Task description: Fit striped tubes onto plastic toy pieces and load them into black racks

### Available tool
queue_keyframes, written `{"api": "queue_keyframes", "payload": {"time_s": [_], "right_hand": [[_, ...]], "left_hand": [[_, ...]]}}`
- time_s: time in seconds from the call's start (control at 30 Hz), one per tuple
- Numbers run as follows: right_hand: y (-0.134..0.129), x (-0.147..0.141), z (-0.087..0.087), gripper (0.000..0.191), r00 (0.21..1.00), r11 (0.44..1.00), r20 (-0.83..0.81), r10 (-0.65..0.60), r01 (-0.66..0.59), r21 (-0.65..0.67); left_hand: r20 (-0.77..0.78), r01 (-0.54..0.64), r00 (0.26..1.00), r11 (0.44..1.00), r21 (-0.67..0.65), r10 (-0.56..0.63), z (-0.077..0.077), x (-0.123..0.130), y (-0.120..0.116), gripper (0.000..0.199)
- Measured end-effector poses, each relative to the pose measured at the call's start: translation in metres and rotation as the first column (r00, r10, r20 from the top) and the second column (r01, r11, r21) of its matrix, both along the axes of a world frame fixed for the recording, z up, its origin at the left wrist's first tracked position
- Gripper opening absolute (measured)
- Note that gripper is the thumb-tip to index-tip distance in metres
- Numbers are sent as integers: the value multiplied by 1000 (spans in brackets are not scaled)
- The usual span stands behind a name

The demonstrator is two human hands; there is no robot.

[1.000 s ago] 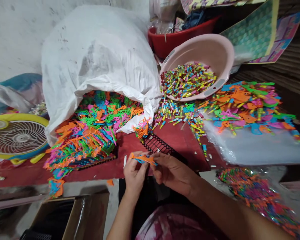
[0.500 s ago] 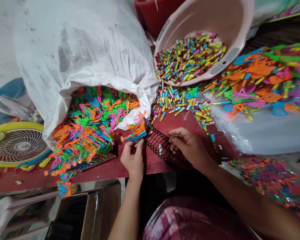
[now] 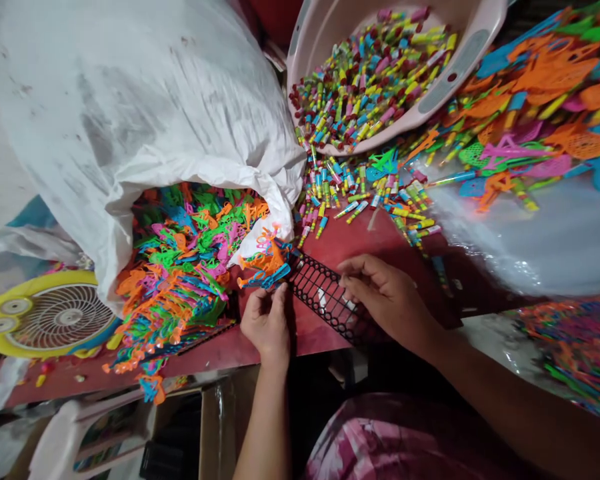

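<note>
My left hand is at the left end of the black rack, right by a cluster of orange and blue pieces. Its thumb and forefinger point up, their tips a little apart at the cluster's lower edge; I cannot tell whether they grip it. My right hand hovers at the rack's other end, fingers curled, thumb close to the forefinger. I cannot tell whether anything is pinched there, or whether it touches the rack.

The rack lies slantwise on the red table, between my hands, with the cluster at its far left tip. To the left, the white sack gapes over a bright heap, which spills out toward the table edge. The fan stands left of that. Beyond my right hand, loose tubes lie before the pink basin, which holds many more. Farther right, a pile rests partly on clear plastic.
</note>
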State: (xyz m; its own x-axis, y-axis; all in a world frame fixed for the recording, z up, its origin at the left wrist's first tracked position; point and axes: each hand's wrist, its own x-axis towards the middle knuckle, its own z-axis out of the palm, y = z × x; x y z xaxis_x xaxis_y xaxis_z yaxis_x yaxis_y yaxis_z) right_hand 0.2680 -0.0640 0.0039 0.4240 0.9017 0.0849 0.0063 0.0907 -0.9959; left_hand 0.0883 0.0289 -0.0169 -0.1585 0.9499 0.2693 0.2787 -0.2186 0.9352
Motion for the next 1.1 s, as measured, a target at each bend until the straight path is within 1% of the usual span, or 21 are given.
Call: {"api": "queue_keyframes", "payload": {"time_s": [0.1, 0.23, 0.37, 0.57, 0.77, 0.9, 0.97, 1.03, 1.07, 1.1], "right_hand": [[0, 0, -1, 11, 1000, 1000, 1, 2, -2, 1], [-1, 0, -1, 12, 999, 1000, 31, -13, 13, 5], [-2, 1, 0, 13, 997, 999, 70, -28, 26, 18], [-2, 1, 1, 13, 999, 999, 40, -9, 7, 33], [-1, 2, 1, 13, 999, 1000, 45, -11, 9, 29], [2, -2, -1, 13, 998, 1000, 63, -7, 7, 10], [0, -5, 0, 12, 999, 1000, 45, 0, -1, 11], [-5, -2, 3, 14, 999, 999, 19, 29, -29, 27], [-8, 3, 5, 17, 999, 998, 23, 43, -44, 41], [-11, 12, 7, 19, 997, 997, 56, 46, -49, 51]], "left_hand": [[-55, -2, 998, 1000, 23, 4, -1, 0, 1, 29], [-196, -2, 980, 997, 82, 18, -2, -4, 4, 30], [-252, 28, 968, 994, 102, -1, -4, -5, 4, 29], [-270, 1, 963, 997, 79, 20, -4, -3, 2, 29], [-239, 67, 970, 996, 52, -53, -2, 0, 1, 28], [-212, 68, 975, 997, 23, -61, -3, 3, -1, 30], [-248, 66, 967, 998, 3, -63, 1, 3, -1, 32], [-344, 52, 937, 998, -31, -60, 7, 1, -1, 36], [-400, 36, 915, 998, -52, -54, 10, 0, -1, 37], [-444, 35, 893, 995, -95, -74, 12, -2, 0, 39]]}}
